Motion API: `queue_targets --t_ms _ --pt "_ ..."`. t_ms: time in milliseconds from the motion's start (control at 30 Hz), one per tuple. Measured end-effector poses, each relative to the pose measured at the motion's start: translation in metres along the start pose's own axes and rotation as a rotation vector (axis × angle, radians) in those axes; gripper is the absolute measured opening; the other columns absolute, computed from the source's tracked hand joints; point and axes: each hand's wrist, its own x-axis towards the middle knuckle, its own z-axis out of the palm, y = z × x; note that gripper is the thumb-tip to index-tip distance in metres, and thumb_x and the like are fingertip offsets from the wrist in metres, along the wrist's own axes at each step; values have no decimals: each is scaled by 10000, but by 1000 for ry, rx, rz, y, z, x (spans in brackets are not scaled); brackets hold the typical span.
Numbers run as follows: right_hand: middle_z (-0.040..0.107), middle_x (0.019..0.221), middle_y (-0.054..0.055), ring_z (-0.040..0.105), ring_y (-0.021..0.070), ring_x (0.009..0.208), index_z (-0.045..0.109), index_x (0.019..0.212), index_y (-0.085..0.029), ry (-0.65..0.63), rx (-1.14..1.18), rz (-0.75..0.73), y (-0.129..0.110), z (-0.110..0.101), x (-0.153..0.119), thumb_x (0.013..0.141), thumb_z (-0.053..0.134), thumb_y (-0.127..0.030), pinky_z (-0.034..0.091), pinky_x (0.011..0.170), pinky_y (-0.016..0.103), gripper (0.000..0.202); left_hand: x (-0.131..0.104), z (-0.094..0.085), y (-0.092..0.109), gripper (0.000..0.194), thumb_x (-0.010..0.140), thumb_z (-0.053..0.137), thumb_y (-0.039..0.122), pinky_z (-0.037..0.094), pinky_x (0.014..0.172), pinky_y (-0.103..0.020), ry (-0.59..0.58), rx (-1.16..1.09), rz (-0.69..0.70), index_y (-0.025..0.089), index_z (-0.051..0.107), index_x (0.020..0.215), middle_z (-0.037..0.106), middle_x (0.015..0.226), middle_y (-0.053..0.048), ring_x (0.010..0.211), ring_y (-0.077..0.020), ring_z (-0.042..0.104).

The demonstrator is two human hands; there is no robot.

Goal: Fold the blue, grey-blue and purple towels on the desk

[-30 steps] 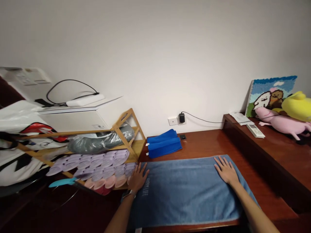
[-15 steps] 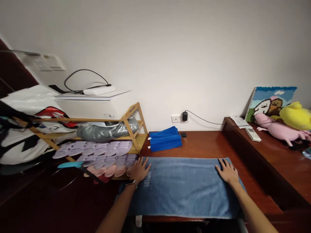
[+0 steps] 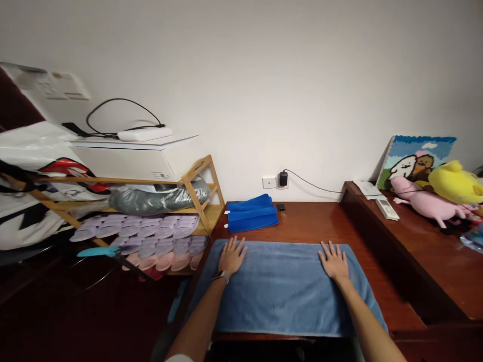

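Note:
A light blue towel (image 3: 283,291) lies spread flat on a dark red wooden table (image 3: 317,221). My left hand (image 3: 231,256) rests palm down on the towel's far left part, fingers spread, with a watch at the wrist. My right hand (image 3: 334,261) lies flat on the towel's far right part, fingers apart. Neither hand holds anything. Behind the towel, near the wall, sits a stack of folded darker blue towels (image 3: 252,213).
A wooden rack (image 3: 196,193) with rows of purple and pink slippers (image 3: 151,240) stands left of the table. A raised wooden ledge (image 3: 422,236) on the right carries plush toys (image 3: 441,196), a remote (image 3: 385,208) and a picture. A charger (image 3: 283,179) is plugged into the wall socket.
Both hands have slid inward along the towel's far edge, away from its corners and toward the middle. The view has shifted slightly to the right.

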Motion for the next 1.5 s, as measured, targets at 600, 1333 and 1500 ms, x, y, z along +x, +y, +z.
queue_targets --t_ms 600,1333,1500 --pt "186 1833 107 189 362 1677 208 1758 -207 -12 63 246 51 -4 12 1029 180 -689 153 1343 568 874 -28 -29 -61 603 1057 488 436 300 1329 -573 29 44 -140 202 529 1612 515 1688 -144 1582 -328 449" --pt "295 1803 41 258 307 1662 285 1739 -273 -35 28 -11 14 -21 -34 1110 247 -495 191 1341 567 668 -52 -26 -74 644 1023 398 526 366 1262 -659 53 47 -90 253 578 1577 567 1651 -129 1564 -378 460" --pt "485 1710 81 451 278 1552 478 1656 -259 104 34 -17 63 -28 -17 1096 236 -496 322 1292 470 654 -47 -40 -72 637 1028 366 489 359 1289 -610 100 108 -42 146 672 1470 666 1525 -203 1469 -377 567"
